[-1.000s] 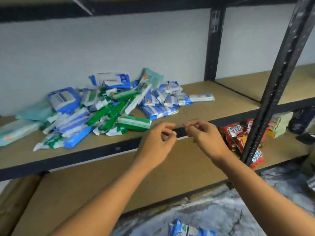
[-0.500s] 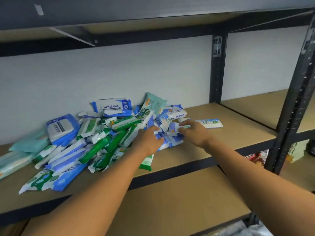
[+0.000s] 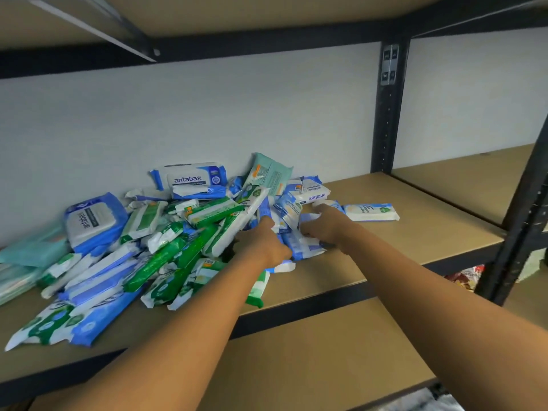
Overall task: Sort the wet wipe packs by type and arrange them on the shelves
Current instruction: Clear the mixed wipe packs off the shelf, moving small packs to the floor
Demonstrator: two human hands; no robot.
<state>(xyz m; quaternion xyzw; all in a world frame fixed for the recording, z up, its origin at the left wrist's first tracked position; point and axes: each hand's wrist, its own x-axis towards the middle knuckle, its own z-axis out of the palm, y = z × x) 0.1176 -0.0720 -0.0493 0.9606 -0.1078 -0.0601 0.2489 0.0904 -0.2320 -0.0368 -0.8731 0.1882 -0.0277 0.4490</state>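
On the shelf [image 3: 400, 232] at chest height, you are reaching both arms into the right end of the heap of wet wipe packs [image 3: 178, 232]. Your right grip [image 3: 326, 226] is curling its fingers over the small blue-and-white packs [image 3: 305, 247] at the heap's right edge and seems to be pinching at least one. Your left grip [image 3: 261, 241], just beside it toward the heap's middle, is lying with its fingers curled and buried among the packs, so I cannot tell what, if anything, it is closing on.

Green packs [image 3: 166, 259] are lying crosswise through the heap's front half. An antabax pack [image 3: 192, 180] is sitting at the heap's back, and a teal pack [image 3: 271, 173] is leaning against the wall at its back right. One white pack [image 3: 370, 212] is lying alone just off the heap's right side.

Trouble is likely coming from the loose, slippery stacking. If you are dragging a handful out from under the others, the long packs resting across your left grip are probably sliding forward. A green-and-white pack [image 3: 256, 289] at the heap's front is already reaching the shelf edge and could be tipping off. With several look-alike blue packs going into one fistful, you are also risking mixing types.
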